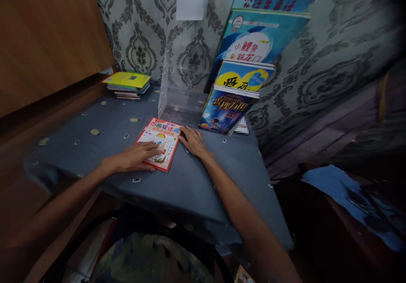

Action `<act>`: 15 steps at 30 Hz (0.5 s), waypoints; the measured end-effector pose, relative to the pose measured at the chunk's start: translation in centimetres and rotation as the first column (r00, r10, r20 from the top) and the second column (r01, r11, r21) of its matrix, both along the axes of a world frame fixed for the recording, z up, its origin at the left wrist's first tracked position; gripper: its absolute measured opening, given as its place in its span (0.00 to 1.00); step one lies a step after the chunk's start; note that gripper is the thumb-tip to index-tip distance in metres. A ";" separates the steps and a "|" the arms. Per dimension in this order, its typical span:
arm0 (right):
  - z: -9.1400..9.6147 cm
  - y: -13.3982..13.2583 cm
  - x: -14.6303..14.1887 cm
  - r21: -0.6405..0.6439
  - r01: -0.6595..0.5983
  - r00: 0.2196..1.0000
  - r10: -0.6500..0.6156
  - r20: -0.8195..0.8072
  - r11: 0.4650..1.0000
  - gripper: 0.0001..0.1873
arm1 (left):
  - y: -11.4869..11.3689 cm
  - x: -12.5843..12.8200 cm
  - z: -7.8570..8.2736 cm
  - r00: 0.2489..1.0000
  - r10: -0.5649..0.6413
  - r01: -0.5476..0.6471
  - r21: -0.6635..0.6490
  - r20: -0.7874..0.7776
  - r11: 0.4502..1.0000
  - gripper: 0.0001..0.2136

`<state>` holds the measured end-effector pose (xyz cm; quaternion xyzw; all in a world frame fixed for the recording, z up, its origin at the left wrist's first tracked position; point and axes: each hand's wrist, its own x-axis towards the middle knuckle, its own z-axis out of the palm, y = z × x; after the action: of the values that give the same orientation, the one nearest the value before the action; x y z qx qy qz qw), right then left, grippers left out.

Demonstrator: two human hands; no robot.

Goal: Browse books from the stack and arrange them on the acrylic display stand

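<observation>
A thin red-bordered children's book with a drawing and Chinese title on its cover lies flat on the cloth-covered table. Across its lower left part rests my left hand, palm down with the fingers stretched out over the cover. My right hand lies at the book's upper right edge, fingers extended and fingertips at the border; it is open too. Just behind the book stands a transparent plastic rack. At its right side, a dark blue book leans upright in front of a blue and yellow book.
Taller picture books rise behind, against the patterned wall. At the back left is a stack of books with a yellow one on top. A wooden panel borders the left side. Blue fabric lies off the table's right side.
</observation>
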<state>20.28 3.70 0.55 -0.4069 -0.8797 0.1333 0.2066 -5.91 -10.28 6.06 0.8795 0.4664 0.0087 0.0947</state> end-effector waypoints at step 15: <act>0.7 -3.0 -0.5 0.004 -0.003 0.997 0.003 0.072 1.000 0.23 | -2.6 0.8 -2.1 0.998 -0.006 -0.005 0.189 0.057 0.982 0.17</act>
<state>19.80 0.68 1.24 -0.4099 -0.8874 0.1172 0.1754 -5.10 -12.90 3.93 0.8839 0.4604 0.0779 0.0241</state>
